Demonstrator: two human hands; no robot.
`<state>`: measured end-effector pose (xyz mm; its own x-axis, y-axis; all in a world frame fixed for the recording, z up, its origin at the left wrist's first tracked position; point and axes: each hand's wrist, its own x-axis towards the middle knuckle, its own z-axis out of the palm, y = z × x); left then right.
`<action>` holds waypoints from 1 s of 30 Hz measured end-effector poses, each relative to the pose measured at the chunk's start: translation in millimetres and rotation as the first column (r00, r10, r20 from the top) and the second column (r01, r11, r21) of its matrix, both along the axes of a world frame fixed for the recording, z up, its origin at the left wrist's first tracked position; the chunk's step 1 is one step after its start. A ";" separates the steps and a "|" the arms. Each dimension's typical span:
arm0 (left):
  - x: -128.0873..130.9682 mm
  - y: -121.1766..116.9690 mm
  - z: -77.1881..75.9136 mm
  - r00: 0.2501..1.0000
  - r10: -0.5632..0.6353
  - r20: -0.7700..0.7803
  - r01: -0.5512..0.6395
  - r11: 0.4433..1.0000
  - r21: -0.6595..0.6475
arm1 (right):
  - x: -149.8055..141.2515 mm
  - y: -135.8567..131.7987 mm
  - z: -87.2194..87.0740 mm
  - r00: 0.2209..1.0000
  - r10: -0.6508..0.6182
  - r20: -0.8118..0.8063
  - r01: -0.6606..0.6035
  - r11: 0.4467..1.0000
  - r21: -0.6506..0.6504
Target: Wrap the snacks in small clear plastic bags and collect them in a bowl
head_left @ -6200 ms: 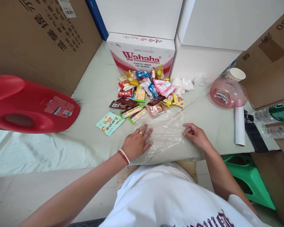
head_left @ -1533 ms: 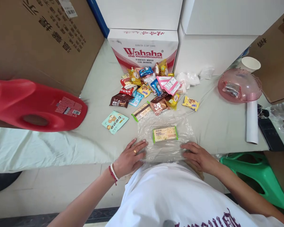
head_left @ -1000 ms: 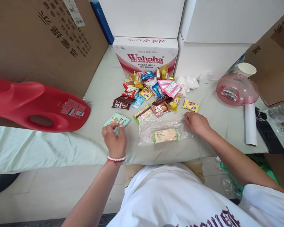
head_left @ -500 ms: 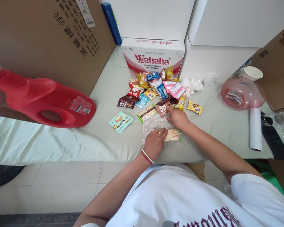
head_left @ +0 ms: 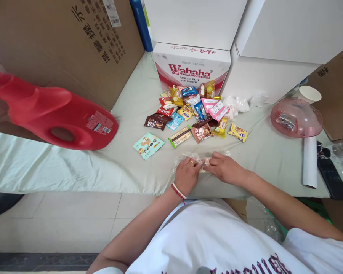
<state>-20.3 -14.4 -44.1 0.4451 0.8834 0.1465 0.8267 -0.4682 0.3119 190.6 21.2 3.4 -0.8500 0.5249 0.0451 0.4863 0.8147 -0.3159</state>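
A clear plastic bag [head_left: 180, 156] lies near the table's front edge, folded around a pale, grainy snack bar [head_left: 206, 161]. My left hand [head_left: 186, 174] presses on the bag's left part, its fingers closed over the plastic. From the right, my right hand [head_left: 226, 167] pinches the bag and bar with curled fingers. My two hands almost meet at the bar, so they hide much of it. Just beyond them lie a green-ended snack bar [head_left: 180, 137] and a brown snack packet [head_left: 201, 132]. A light green sachet [head_left: 148, 145] rests to the left.
Several wrapped snacks [head_left: 185, 112] are heaped before a Wahaha carton [head_left: 192, 68]. On the left lies a big red jug [head_left: 65, 118] beside a brown cardboard box [head_left: 57, 45]. To the right are a pink bowl [head_left: 300, 118], a paper cup [head_left: 308, 94] and a white roll [head_left: 310, 161].
My right hand has left the brown packet and moved toward me, onto the bag and bar. The bag has come away from the green-ended bar and is now gathered around the nearer bar.
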 end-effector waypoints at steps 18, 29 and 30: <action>-36.3 49.7 17.7 0.802 0.470 0.369 -0.351 0.870 -0.346 | -3.2 -28.0 -25.6 0.998 -0.040 0.047 0.038 0.999 0.037; -51.7 2.9 35.6 0.797 0.435 0.419 -0.225 0.857 -0.463 | -6.1 -37.6 -23.7 0.984 -0.179 -0.024 0.175 0.978 -0.112; -42.9 0.9 37.5 0.783 0.422 0.458 -0.210 0.871 -0.445 | -7.4 -37.4 -22.9 0.983 -0.184 -0.013 0.181 0.976 -0.119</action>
<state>-63.2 -13.5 -6.6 0.0774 0.9941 -0.0763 0.5623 0.0197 0.8267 183.3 -16.2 -19.5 -0.7390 0.6737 -0.0068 0.6143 0.6697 -0.4172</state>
